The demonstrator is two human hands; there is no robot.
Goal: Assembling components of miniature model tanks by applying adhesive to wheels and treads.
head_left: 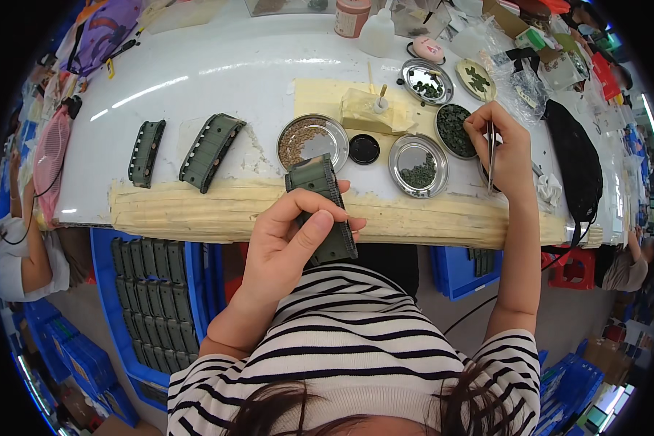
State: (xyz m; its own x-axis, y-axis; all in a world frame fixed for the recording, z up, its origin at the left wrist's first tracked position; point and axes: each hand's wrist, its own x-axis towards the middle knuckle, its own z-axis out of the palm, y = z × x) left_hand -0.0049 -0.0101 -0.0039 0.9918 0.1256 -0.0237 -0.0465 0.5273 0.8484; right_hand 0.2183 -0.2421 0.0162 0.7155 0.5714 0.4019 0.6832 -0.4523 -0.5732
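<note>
Fingers of your left hand [287, 236] wrap a dark green ribbed part [321, 208], your grip closed on it at the tabletop's [218, 80] near edge. Farther, your right hand [503, 149] pinches metal tweezers [491, 156] beside a dish of green pieces [454, 131].

One head-worn fisheye view is looking steeply down from above the person's striped shirt [356, 341], facing forward across the white worktable [218, 80]. It is sitting close to that table, whose edges are bending toward the dark rim; blue crates [134, 291] are showing below its near edge.
</note>
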